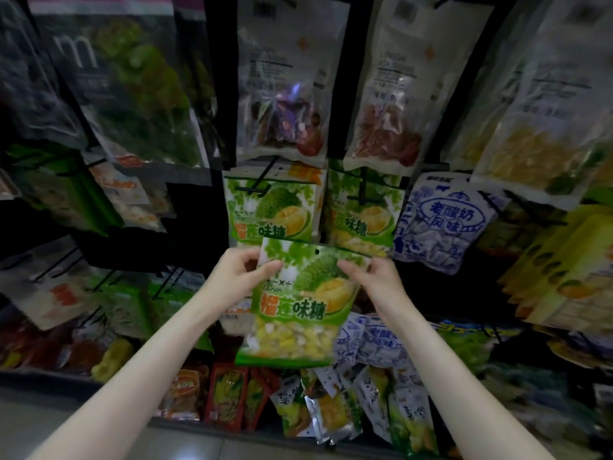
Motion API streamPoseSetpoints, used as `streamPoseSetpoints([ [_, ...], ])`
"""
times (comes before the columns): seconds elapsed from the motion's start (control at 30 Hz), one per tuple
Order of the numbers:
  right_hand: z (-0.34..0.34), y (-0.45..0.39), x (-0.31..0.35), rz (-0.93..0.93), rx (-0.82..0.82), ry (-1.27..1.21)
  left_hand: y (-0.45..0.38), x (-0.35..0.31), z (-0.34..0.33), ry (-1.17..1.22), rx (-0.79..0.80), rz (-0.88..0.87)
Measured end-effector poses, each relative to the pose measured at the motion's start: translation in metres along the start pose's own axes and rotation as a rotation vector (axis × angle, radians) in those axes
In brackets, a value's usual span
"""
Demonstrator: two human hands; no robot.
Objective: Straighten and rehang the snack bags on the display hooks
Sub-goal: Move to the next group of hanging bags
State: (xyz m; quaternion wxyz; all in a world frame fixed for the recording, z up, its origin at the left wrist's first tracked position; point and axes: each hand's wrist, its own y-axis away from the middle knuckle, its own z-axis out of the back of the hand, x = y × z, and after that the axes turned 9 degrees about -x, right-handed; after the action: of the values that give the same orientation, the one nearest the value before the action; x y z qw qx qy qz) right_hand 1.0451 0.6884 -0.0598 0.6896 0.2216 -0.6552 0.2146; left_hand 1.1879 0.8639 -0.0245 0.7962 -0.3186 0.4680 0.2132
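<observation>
Head: left hand [243, 272], right hand [373, 275] pinch durian bag [298, 303]; hung durian bags [268, 207] behind, hook [262, 179] above

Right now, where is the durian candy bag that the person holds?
In the head view it is at centre: the durian candy bag, off its hook, pinched at its top corners by left hand and right hand, below two hanging durian bags.

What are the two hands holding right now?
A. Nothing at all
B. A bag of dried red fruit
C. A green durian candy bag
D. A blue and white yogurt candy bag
C: the left hand and right hand pinch the top corners of a green durian candy bag, below the matching bags on the hooks.
</observation>
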Motion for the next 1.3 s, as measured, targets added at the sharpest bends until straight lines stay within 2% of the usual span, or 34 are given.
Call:
streamPoseSetpoints([
  [0.1, 0.016, 0.003, 0.021, 0.171, -0.141, -0.013, -0.016, -0.014, -0.021, 0.055, -0.049, -0.008],
  [0.2, 0.031, -0.006, 0.039, 0.250, -0.240, 0.003, -0.034, -0.026, -0.050, -0.102, -0.151, -0.179],
  [0.23, 0.034, -0.011, 0.042, 0.264, -0.264, 0.004, -0.038, -0.029, -0.061, -0.189, -0.164, -0.232],
  [0.33, 0.039, -0.025, 0.049, 0.262, -0.329, -0.051, -0.047, -0.028, -0.091, -0.655, -0.218, -0.468],
  [0.37, 0.038, -0.028, 0.052, 0.251, -0.338, -0.069, -0.050, -0.028, -0.099, -0.728, -0.201, -0.501],
  [0.47, 0.032, -0.036, 0.052, 0.260, -0.330, -0.056, -0.058, -0.027, -0.110, -0.716, -0.106, -0.522],
  [0.7, 0.033, -0.044, 0.043, 0.200, -0.288, 0.003, -0.054, -0.010, -0.105, -0.932, -0.070, -0.663],
  [1.07, 0.033, -0.044, 0.048, 0.217, -0.334, 0.043, -0.049, -0.007, -0.119, -0.882, -0.166, -0.624],
  [1.3, 0.030, -0.050, 0.052, 0.154, -0.355, 0.069, -0.054, 0.002, -0.128, -0.903, -0.111, -0.541],
])
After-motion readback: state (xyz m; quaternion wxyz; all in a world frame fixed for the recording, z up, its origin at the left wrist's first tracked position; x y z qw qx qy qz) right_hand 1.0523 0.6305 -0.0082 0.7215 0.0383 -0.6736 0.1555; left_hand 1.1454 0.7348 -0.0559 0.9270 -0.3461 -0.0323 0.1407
